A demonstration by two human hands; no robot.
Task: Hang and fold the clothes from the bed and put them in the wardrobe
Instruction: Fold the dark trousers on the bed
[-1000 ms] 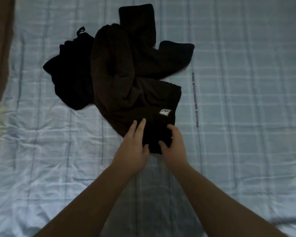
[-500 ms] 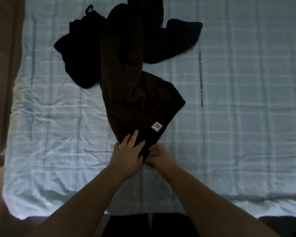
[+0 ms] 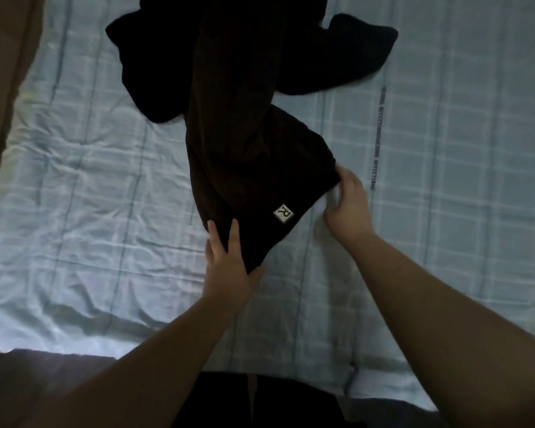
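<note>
A dark brown garment (image 3: 247, 143) with a small white square label (image 3: 283, 214) lies bunched lengthwise on the bed. My left hand (image 3: 229, 267) grips its near corner, fingers on top and thumb underneath. My right hand (image 3: 346, 205) pinches the hem at the garment's right corner. Under and behind it lie black clothes: one piece (image 3: 149, 75) to the left and another (image 3: 352, 54) to the right.
The bed is covered with a pale blue checked sheet (image 3: 445, 180), wrinkled on the left. A line of dark printed text (image 3: 377, 137) runs along the sheet right of the clothes. A brown surface (image 3: 3, 72) borders the bed on the left. The bed's near edge (image 3: 260, 362) is just below my arms.
My hands have drawn the brown garment toward me. The right hand has slid from beside the left hand out to the hem's right corner, spreading the hem.
</note>
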